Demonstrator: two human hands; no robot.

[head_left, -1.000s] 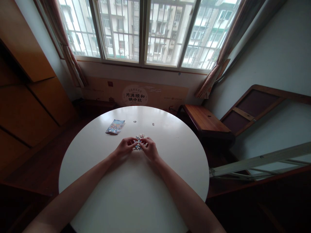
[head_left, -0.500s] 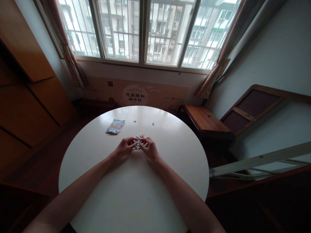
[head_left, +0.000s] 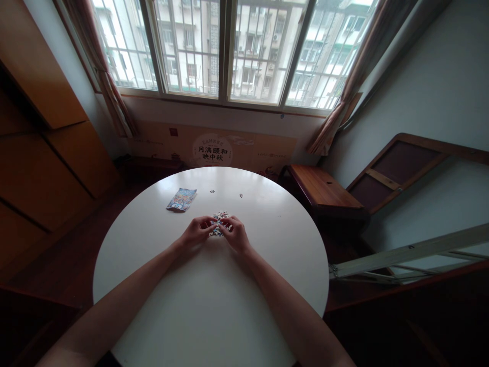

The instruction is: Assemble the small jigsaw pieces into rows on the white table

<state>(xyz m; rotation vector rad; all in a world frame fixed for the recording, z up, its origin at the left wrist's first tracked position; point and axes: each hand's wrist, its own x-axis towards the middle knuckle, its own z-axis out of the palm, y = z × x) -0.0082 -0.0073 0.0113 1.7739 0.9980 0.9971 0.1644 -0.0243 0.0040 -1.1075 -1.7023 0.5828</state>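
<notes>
A pile of small jigsaw puzzle pieces (head_left: 220, 215) lies on the white round table (head_left: 208, 295), with bits of white, blue and dark showing. My left hand (head_left: 197, 229) reaches in from the left side of the pile, thumb and fingers pinched. From the right, my right hand (head_left: 235, 233) mirrors it, also pinched. The fingertips of both hands meet just over the pile, at a small light-blue puzzle piece. Part of the pile is hidden beneath the fingers, and the edges of the held piece are too small to make out.
Left of the pile lies a blue printed packet (head_left: 182, 200). Two small clusters of puzzle pieces rest farther back, one cluster (head_left: 212, 191) near the middle and another cluster (head_left: 241, 195) to its right. A wooden bench (head_left: 324, 186) stands beyond the table's right edge.
</notes>
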